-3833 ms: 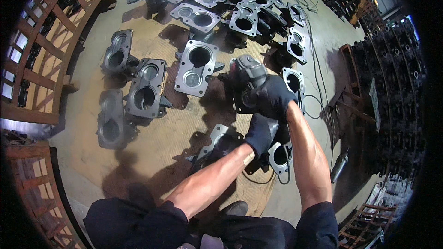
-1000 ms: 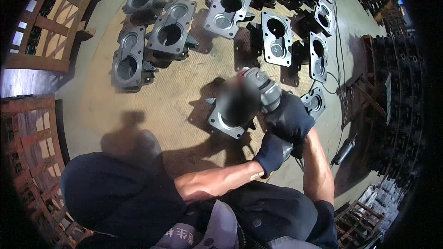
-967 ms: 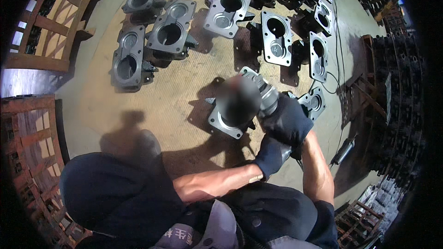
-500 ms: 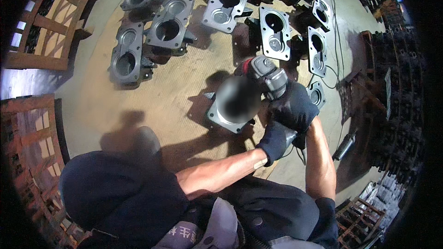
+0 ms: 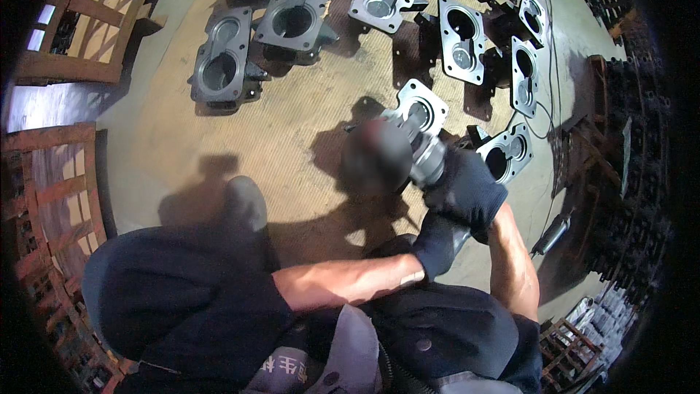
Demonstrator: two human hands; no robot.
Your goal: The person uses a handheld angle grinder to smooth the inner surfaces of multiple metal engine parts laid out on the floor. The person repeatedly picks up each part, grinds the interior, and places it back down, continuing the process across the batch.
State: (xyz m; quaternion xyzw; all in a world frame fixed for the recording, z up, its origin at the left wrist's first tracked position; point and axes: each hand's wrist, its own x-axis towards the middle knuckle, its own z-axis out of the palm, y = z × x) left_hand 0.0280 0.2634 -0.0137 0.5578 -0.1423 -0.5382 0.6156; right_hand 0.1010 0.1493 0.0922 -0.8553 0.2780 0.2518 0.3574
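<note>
Both my hands wear dark gloves and are closed on an angle grinder. My right hand wraps its body close behind the head; my left hand grips the rear end, nearer to me. The grinder's round disc is a dark blur. Beneath it stands a metal casting with a flat, bright flange. Its far end shows a round recess and bolt holes, while the disc covers the near end. Whether the disc touches the flange, I cannot tell.
Several similar castings stand across the tan mat, one just right of my right hand. Cables run along the right side. A dark cylindrical tool lies on the floor there. Wooden crates stand at the left.
The grinder's head has come toward me over the casting, uncovering the flange's far end and covering its near end. The castings sit farther up and right in view. Both hands keep their grip.
</note>
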